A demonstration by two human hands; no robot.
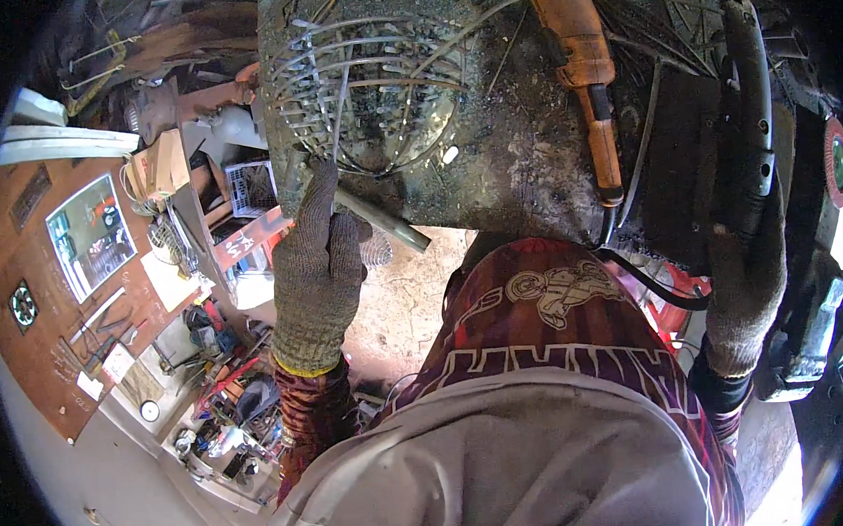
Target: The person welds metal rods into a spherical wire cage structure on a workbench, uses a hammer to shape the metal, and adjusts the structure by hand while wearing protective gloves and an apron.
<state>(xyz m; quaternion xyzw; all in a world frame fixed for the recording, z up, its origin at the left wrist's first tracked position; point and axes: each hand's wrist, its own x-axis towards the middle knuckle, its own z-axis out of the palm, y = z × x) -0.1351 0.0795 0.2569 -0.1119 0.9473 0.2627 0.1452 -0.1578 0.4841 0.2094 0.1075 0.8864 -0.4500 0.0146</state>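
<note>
Fingers [319,187] of the left hand [314,268], gloved, lie close together and point to the wire frame [367,84] on the bench [531,178]; whether they pinch the tube [392,224] crossing at them cannot be told. The right hand [747,286], gloved, is wrapped around the lower end of a grey tool [753,89]. Judged by appearance, the frame is light and springy, best taken by its outer ring; the tube is rigid, possibly slippery to gloves, best held mid-length. Right fingertips are hidden; the tube's far end is unclear; the frame's lower wires overlap confusingly.
</note>
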